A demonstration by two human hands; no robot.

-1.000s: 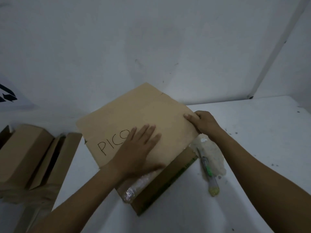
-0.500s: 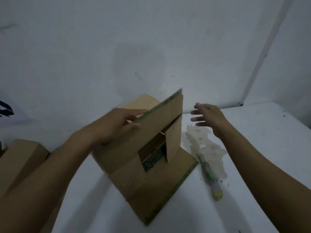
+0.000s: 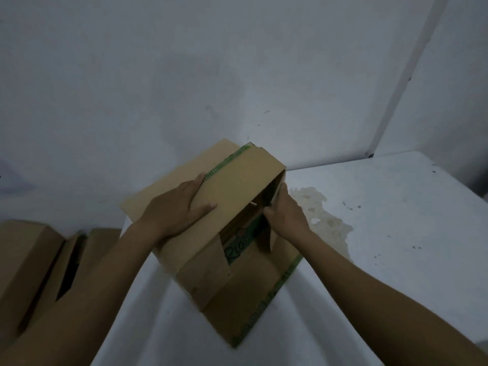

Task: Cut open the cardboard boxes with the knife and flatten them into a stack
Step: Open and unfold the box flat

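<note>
Opened cardboard box [image 3: 237, 299] on white counter [image 3: 396, 233]: left hand [image 3: 179, 207] grips its top flap (green-striped edge), right hand [image 3: 286, 212] grips the side flap; other boxes [image 3: 39, 260] lie left.

A pale grey-white back wall [image 3: 184, 75] with a few small scuffs fills the upper view. It meets a second pale side wall [image 3: 449, 88] at a slanting corner seam [image 3: 402, 83]. Below lies the flat white bench [image 3: 396, 207], dotted with dark specks. The light is dim and bluish.
</note>
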